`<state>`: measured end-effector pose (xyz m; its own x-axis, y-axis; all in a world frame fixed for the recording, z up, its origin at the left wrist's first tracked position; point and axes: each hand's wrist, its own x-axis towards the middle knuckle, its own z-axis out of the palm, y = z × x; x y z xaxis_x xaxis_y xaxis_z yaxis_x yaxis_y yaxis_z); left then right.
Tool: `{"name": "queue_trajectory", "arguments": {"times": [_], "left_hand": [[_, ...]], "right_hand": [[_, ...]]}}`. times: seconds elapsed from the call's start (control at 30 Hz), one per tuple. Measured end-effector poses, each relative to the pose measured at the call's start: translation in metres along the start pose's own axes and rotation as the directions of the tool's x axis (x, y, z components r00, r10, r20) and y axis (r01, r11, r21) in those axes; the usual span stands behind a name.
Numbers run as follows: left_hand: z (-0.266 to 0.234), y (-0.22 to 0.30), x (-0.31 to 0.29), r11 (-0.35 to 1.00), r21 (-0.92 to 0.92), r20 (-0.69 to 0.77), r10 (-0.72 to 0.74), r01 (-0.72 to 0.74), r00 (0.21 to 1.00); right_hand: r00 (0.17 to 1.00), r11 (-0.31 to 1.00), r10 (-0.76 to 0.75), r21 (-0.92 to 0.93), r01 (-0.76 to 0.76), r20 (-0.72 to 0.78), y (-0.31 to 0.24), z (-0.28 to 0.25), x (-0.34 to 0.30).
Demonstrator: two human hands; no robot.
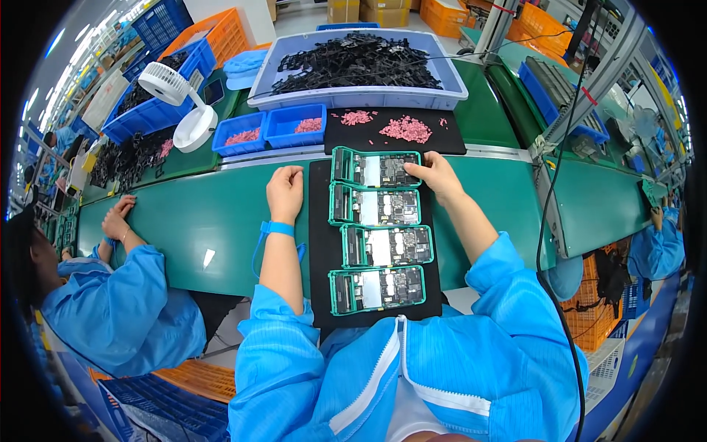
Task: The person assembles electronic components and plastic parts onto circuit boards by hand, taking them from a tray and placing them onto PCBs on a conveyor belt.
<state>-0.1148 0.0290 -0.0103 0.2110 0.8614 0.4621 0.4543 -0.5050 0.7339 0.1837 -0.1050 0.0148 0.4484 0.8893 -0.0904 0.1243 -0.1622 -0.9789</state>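
Four green-framed phone assemblies with open circuit boards lie in a column on a black mat (pixel 318 243). The farthest phone assembly (pixel 375 169) has my right hand (pixel 436 177) at its right end, thumb over the board and fingers at the rim. Below it follow a second assembly (pixel 375 206), a third (pixel 387 245) and the nearest (pixel 377 287). My left hand (pixel 286 195) is closed just left of the mat, its fingers curled; whether anything small is inside is hidden. A blue wrist strap (pixel 277 228) circles that wrist.
Small pink pieces (pixel 406 129) lie on a dark mat beyond. Two blue bins (pixel 294 125) hold more. A large tub (pixel 361 97) of black parts stands behind. A white fan (pixel 195 129) is left. A black cable (pixel 552 199) hangs right. A co-worker's hands (pixel 118 217) rest left.
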Motion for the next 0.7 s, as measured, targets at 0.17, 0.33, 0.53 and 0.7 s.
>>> {"name": "queue_trajectory", "arguments": {"times": [0.17, 0.33, 0.53, 0.7], "left_hand": [[0.002, -0.001, -0.001, 1.0, -0.016, 0.012, 0.007, -0.006, 1.0], [0.002, -0.021, 0.0, 0.999, 0.011, 0.013, 0.053, -0.053, 0.998], [0.0, -0.036, 0.0, 0.998, -0.032, 0.05, 0.049, -0.048, 0.998], [-0.001, -0.023, 0.0, 0.999, -0.041, 0.073, -0.013, 0.016, 0.997]], "right_hand": [[0.996, 0.917, 0.072, 0.396, -0.047, -0.049, 0.004, 0.0, -0.024], [0.955, 0.831, 0.144, 0.555, 0.026, -0.261, 0.034, -0.052, -0.068], [0.71, 0.77, 0.106, 0.509, 0.384, -0.696, 0.061, -0.162, -0.133], [0.284, 0.819, 0.115, 0.253, 0.515, -0.952, 0.071, -0.274, -0.164]]}}
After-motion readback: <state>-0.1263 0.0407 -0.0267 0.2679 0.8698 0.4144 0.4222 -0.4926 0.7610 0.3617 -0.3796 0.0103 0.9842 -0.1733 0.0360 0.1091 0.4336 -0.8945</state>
